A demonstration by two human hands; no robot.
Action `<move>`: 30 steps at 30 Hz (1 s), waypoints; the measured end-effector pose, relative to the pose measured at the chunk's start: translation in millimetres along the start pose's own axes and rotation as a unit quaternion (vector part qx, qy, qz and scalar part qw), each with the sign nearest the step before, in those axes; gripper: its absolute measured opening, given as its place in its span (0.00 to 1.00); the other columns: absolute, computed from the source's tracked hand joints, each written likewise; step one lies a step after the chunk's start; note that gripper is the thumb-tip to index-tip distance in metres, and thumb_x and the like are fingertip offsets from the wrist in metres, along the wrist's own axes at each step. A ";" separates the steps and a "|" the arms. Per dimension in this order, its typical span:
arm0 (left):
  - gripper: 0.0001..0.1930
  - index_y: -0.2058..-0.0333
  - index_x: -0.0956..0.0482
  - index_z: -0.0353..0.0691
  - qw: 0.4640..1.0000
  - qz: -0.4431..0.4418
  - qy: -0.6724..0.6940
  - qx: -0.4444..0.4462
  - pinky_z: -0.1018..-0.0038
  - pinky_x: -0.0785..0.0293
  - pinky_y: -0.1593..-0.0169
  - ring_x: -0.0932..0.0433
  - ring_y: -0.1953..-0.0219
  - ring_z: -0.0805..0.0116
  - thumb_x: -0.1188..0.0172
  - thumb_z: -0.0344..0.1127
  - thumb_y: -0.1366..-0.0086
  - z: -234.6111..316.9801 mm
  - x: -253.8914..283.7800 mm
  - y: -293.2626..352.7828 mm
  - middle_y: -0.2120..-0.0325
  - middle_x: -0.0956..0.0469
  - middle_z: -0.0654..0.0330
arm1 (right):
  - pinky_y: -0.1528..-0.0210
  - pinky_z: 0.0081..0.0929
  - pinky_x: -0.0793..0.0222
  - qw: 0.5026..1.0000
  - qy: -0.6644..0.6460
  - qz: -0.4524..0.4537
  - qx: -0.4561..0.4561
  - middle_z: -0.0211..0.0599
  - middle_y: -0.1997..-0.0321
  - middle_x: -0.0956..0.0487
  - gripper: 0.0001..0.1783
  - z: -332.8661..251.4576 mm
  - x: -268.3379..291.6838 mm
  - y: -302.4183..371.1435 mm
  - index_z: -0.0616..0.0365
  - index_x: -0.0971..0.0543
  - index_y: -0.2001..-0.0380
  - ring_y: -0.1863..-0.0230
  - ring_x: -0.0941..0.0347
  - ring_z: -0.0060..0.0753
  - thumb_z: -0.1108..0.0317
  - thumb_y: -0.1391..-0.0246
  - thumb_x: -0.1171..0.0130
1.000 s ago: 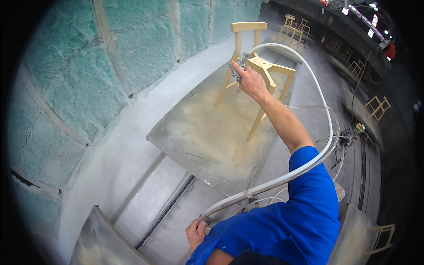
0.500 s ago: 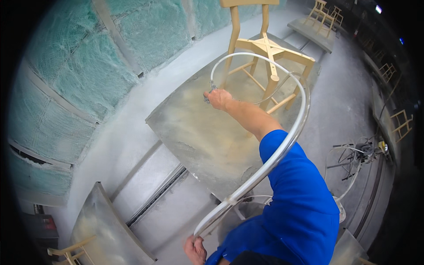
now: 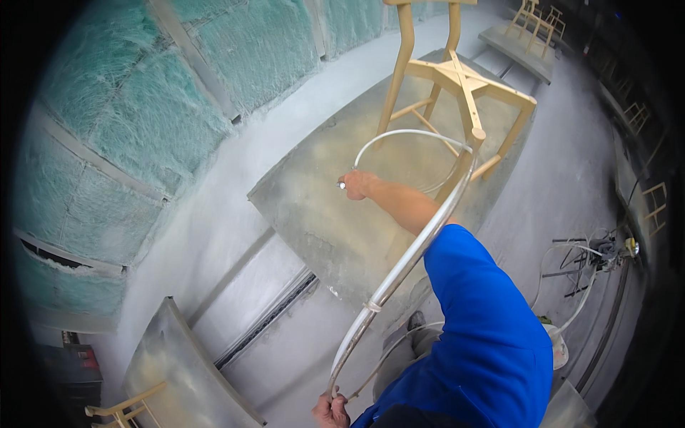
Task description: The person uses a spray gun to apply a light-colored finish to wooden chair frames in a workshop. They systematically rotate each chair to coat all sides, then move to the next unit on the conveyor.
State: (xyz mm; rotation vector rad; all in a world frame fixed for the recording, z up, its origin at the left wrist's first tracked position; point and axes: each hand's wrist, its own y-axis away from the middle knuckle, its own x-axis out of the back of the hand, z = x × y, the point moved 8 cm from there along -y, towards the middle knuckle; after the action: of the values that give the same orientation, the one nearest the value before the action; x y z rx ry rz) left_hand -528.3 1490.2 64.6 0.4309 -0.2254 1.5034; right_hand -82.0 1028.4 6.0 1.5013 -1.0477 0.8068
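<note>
- Where the wall of pale green fibrous filter panels (image 3: 214, 78) runs along the left, it is the largest thing in view, with a grey dusted floor (image 3: 571, 178) beside it.
- A grey, overspray-coated square tabletop (image 3: 335, 214) sits in the middle, near that wall.
- On the far part of the tabletop lies a pale bare-wood chair (image 3: 457, 78), tipped so its legs and the cross-brace under the seat face the camera.
- A long whitish-grey hose (image 3: 407, 260) arcs from low in the picture up past the blue sleeve (image 3: 485, 335), loops in front of the chair legs and bends back down to the right hand.
- More pale wooden chairs (image 3: 539, 18) stand far off at the top right, and one more (image 3: 118, 414) at the lower left.
- The right hand (image 3: 357, 184) hovers over the tabletop, its grip clenched around a small metal spray gun (image 3: 342, 185), of which only a shiny tip shows.
- The left hand (image 3: 330, 411), at the bottom edge, has its grip clenched on the hose.
</note>
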 end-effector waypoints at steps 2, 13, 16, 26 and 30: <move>0.18 0.60 0.18 0.31 0.963 -0.261 -0.018 0.062 0.62 0.28 0.41 0.20 0.56 0.61 0.43 0.43 0.31 -22.8 1.0 -35.6 0.71 0.17 0.54 | 0.45 0.48 0.21 0.998 0.008 0.055 0.014 0.46 0.45 0.17 0.30 0.3 48.8 9.8 0.47 0.23 0.38 0.45 0.19 0.52 0.74 0.47 0.48; 0.18 0.60 0.18 0.30 0.942 -0.085 0.310 -0.094 0.73 0.22 0.65 0.22 0.74 0.70 0.39 0.44 0.26 105.8 -32.0 -58.4 0.76 0.20 0.58 | 0.52 0.50 0.20 0.922 0.064 0.380 -0.025 0.54 0.58 0.15 0.29 -17.3 378.5 256.9 0.43 0.24 0.39 0.55 0.18 0.60 0.73 0.46 0.49; 0.13 0.58 0.17 0.30 0.941 -0.146 0.299 -0.057 0.73 0.22 0.66 0.21 0.74 0.71 0.39 0.37 0.28 120.1 -47.9 -59.3 0.75 0.19 0.58 | 0.52 0.51 0.21 0.891 0.099 0.442 -0.026 0.53 0.58 0.15 0.30 -29.2 431.8 317.9 0.42 0.26 0.37 0.56 0.18 0.60 0.72 0.44 0.48; 0.09 0.59 0.16 0.31 0.945 -0.138 0.288 -0.073 0.73 0.20 0.65 0.18 0.72 0.71 0.42 0.26 0.34 164.8 -108.7 -15.5 0.75 0.17 0.57 | 0.82 0.19 0.35 0.893 -0.253 0.371 0.017 0.30 0.73 0.21 0.11 32.7 528.3 323.8 0.58 0.20 0.63 0.74 0.22 0.19 0.61 0.38 0.42; 0.07 0.59 0.17 0.31 0.973 -0.049 0.226 0.027 0.72 0.19 0.62 0.17 0.70 0.70 0.40 0.25 0.34 159.5 -151.0 26.4 0.74 0.17 0.57 | 0.83 0.20 0.35 0.844 -0.335 0.420 -0.010 0.30 0.73 0.22 0.12 154.3 581.2 322.4 0.61 0.20 0.63 0.76 0.23 0.21 0.62 0.37 0.42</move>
State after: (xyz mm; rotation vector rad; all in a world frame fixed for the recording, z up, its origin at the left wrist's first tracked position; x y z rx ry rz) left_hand -545.3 1287.4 151.4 0.1313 0.1935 1.4700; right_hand -165.6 757.3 626.5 1.2935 -2.3309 0.8431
